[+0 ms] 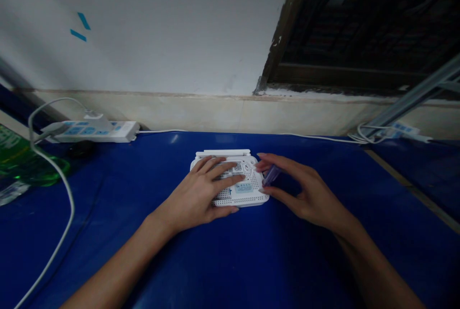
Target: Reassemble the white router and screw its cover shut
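A white router (230, 196) lies upside down on the blue mat, its underside showing vent holes and labels. My left hand (196, 194) rests flat across the router, with its fingers spread over the labels. My right hand (302, 189) is at the router's right edge and holds a small purple translucent tube (271, 176) between its thumb and fingers. The tube's far end is partly hidden by the hand.
A white power strip (93, 131) with a plug lies at the back left, and a white cable (73, 208) runs down the mat's left side. A green bottle (25, 165) lies at far left. A metal rail (413, 98) and another power strip (398, 130) are back right.
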Motion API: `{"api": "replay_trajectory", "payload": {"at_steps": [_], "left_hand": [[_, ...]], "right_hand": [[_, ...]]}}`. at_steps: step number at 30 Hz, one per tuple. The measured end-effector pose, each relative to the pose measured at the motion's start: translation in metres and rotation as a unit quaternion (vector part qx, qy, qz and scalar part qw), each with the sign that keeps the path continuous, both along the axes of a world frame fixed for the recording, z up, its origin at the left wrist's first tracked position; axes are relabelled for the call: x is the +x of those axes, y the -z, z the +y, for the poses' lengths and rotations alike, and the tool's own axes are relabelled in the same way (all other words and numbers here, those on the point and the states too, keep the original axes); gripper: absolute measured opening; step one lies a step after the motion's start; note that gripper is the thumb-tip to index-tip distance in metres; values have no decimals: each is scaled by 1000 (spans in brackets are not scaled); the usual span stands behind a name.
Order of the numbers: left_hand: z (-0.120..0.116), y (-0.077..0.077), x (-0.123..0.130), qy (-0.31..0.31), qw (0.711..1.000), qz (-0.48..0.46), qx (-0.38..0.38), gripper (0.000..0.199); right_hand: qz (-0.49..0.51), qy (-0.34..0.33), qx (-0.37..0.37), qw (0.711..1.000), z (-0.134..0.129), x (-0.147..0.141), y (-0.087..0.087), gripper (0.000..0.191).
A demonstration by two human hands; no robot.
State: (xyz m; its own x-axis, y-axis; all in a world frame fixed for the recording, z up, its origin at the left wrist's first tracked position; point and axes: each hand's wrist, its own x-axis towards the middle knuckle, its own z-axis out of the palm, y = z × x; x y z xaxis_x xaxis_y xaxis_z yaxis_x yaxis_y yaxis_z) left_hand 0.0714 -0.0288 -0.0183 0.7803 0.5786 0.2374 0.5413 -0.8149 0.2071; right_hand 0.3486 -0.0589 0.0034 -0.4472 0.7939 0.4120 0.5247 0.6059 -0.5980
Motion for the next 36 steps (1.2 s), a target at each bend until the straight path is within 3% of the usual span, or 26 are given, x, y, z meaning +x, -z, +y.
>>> {"api": "replay_trajectory", "payload": {"at_steps": [3,8,11,13,17,19,23,27,32,36], "left_hand": [[-1,-1,1,-18,1000,-1,-1,64],[7,-10,-18,-5,999,6,-41,86],[12,-15,-32,14,997,18,-76,94],[13,-15,-33,-8,997,29,-69,91],[4,-10,-18,-130,990,62,5,86],[-1,-9,-12,-164,984,61,26,95],[-1,-11,-15,-107,993,49,22,110],[4,-5,-17,-37,999,22,28,85],[0,10,0,-73,997,-1,14,83],[-4,13,6,-85,996,-7,11,84]], "right_hand": [[54,-8,-80,995,0,0,3,61],[235,86,-14,968,10,8,4,64],[194,147,-2,970,19,20,9,63],[143,161,-11,976,24,27,14,61],[117,148,-32,981,28,31,23,59],[125,144,-38,981,30,30,25,58],[163,144,-33,976,30,29,25,58],[236,136,-24,962,24,23,17,61],[299,111,-25,947,11,7,1,59],[311,85,-18,946,4,-10,-3,58]]}}
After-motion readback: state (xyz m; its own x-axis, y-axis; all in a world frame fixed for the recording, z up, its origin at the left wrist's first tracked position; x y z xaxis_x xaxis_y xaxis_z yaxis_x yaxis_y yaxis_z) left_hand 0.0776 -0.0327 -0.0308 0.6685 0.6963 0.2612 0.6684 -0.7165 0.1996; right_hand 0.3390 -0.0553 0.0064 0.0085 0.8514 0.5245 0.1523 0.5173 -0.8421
